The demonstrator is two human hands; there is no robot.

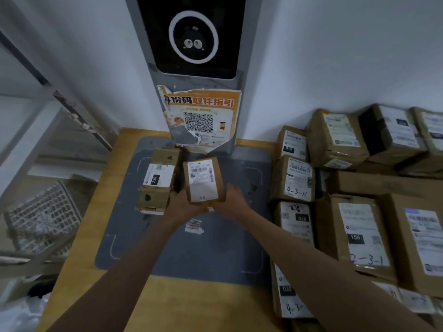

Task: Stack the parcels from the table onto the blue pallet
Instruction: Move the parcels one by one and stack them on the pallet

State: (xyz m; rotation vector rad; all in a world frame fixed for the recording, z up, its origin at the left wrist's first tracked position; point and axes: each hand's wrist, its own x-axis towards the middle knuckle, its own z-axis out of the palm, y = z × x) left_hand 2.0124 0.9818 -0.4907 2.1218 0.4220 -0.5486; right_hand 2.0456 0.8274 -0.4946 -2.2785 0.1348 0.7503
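The small parcel (204, 180) carried a white shipping label with barcodes, its print too blurred to read. Just left of it, a longer parcel (158, 180) lay on the grey mat (167, 248) near the far edge of the surface (79, 259), its label showing "220" on a black patch. Behind both, a torn orange poster (201, 116) on the grey kiosk (191, 44) showed large Chinese characters and a QR code. Along the right edge, stacked parcels (359, 200) bore "010", "070", "15H" and handwritten "4-3-11" and "2-3-1". The near half of the mat lay open apart from a small sticker (194, 226). The left hand (184, 203) and right hand (231, 200) grasped the small parcel from beneath at its near end, fingers curled round its sides, holding it above the middle of the mat.
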